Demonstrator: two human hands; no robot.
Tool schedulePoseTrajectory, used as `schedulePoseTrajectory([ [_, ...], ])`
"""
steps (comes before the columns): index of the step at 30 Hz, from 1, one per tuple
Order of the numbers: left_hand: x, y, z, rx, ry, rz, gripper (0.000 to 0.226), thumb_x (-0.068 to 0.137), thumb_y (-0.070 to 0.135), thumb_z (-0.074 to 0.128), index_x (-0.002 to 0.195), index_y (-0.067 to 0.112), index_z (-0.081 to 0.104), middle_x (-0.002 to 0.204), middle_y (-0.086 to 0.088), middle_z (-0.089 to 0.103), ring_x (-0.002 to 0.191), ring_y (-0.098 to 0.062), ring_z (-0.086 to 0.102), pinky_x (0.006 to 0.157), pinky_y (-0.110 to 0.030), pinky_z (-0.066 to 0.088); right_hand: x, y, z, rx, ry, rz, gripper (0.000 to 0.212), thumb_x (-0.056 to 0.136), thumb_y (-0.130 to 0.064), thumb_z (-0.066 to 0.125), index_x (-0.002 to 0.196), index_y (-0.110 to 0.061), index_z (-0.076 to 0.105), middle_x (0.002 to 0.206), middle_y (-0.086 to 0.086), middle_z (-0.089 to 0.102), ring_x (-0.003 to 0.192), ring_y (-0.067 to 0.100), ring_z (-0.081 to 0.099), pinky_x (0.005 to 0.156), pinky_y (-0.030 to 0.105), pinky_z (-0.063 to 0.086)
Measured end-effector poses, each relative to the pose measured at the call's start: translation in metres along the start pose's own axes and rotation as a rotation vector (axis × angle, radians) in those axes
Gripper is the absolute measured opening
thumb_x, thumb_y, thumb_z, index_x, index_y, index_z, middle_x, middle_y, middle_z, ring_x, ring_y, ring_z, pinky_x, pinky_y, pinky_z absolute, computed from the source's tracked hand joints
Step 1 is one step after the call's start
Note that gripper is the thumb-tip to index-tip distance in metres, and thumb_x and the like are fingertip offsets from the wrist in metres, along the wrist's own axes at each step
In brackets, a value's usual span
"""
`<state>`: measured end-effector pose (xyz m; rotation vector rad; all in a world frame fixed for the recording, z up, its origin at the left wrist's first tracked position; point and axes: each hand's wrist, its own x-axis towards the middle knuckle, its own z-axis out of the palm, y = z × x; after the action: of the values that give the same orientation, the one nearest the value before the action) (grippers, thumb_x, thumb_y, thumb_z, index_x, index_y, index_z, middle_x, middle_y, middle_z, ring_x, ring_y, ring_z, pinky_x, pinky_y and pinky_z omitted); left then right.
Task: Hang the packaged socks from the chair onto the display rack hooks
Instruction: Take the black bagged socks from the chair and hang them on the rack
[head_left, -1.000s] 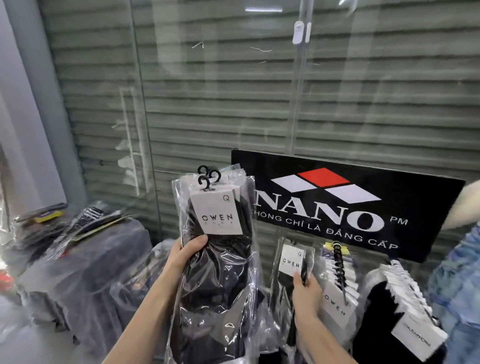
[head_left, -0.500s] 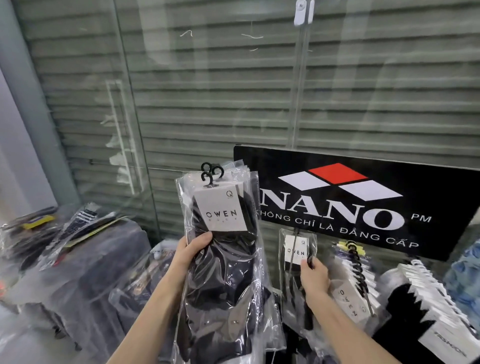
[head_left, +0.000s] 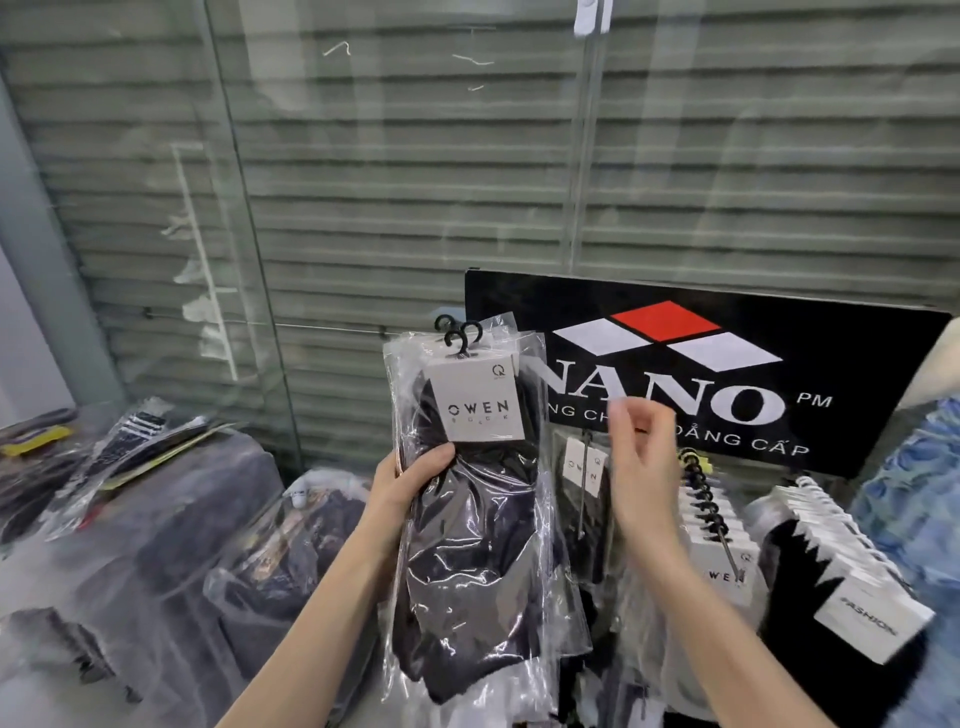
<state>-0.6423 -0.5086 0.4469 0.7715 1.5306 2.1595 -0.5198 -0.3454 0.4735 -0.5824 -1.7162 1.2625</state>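
A: So, where is the bundle right now?

B: Just below the middle of the view, towards six o'clock. The left hand (head_left: 415, 483) grips a stack of black socks in clear plastic sleeves (head_left: 467, 561), thumb across the front just under the grey OWEN card (head_left: 480, 408), fingers wrapped behind. The stack stands upright, and its black plastic hanger hooks (head_left: 460, 335) stick up at its twelve o'clock.

A: And the other one?

B: The right hand (head_left: 641, 467) is raised at three o'clock of the stack, in front of the black NANO sign board (head_left: 779, 364). Its fingers are loosely bent and it holds nothing, though it is a bit blurred.

A: Anything on the rack?

B: Yes. A single clear packet of black socks (head_left: 571, 467) hangs on a thin metal rack hook (head_left: 583, 512), just beside the stack and partly behind the right hand. At four o'clock of that hand a full row of OWEN-carded packets (head_left: 701, 525) hangs on the next hook. Further right is a row of black-and-white socks with white FASHION cards (head_left: 857, 587).

A: What's off to the left?

B: At nine o'clock sits a dark bulky shape under a clear plastic cover (head_left: 171, 519), with loose sock packets (head_left: 130, 441) lying on top. I can't tell whether it is the chair. Behind everything stands a glass pane over a grey slatted shutter (head_left: 415, 208).
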Motion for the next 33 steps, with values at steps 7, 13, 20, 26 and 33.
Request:
schedulePoseTrajectory([
  [7,-0.013,0.004,0.005,-0.083,0.004,-0.022,0.044,0.07,0.038,0.073,0.109,0.02,0.073,0.104,-0.006,0.075,0.096,-0.022,0.071,0.073,-0.026,0.058,-0.031,-0.055,0.034,-0.092,-0.189,-0.221,0.035,0.067,-0.044,0.076,0.089,-0.029,0.054,0.089,-0.015,0.065,0.08,-0.002,0.061,0.069,0.013,0.048],
  [13,-0.017,0.001,-0.002,-0.067,-0.072,-0.063,0.1,0.035,0.08,0.074,0.114,0.019,0.064,0.116,-0.007,0.071,0.108,-0.024,0.066,0.094,-0.039,0.051,-0.027,-0.053,0.033,-0.093,-0.311,-0.25,0.018,0.081,-0.029,0.067,0.098,-0.032,0.063,0.093,-0.018,0.069,0.09,-0.001,0.065,0.086,0.028,0.052],
  [20,-0.017,-0.009,-0.013,-0.169,-0.046,-0.187,0.088,0.055,0.062,0.079,0.123,0.007,0.063,0.124,-0.022,0.063,0.117,-0.038,0.059,0.107,-0.053,0.039,-0.025,-0.045,0.027,0.014,-0.384,-0.212,0.028,0.089,-0.021,0.06,0.115,-0.026,0.052,0.111,-0.015,0.064,0.105,-0.001,0.059,0.094,0.025,0.045],
  [26,-0.008,-0.014,-0.018,0.001,0.054,-0.138,0.074,0.053,0.06,0.073,0.106,0.008,0.071,0.098,-0.012,0.076,0.089,-0.024,0.073,0.082,-0.032,0.055,-0.031,-0.027,0.023,0.063,-0.296,-0.123,0.032,0.087,-0.023,0.062,0.119,-0.023,0.057,0.112,-0.014,0.066,0.106,-0.001,0.06,0.092,0.022,0.046],
  [33,-0.006,-0.019,-0.027,0.023,0.132,-0.138,0.075,0.044,0.068,0.077,0.096,0.015,0.075,0.1,-0.005,0.076,0.099,-0.024,0.07,0.093,-0.038,0.049,-0.024,-0.012,-0.008,0.345,-0.255,0.078,0.029,0.078,-0.016,0.067,0.106,-0.02,0.061,0.104,-0.001,0.072,0.102,0.019,0.066,0.085,0.031,0.054],
])
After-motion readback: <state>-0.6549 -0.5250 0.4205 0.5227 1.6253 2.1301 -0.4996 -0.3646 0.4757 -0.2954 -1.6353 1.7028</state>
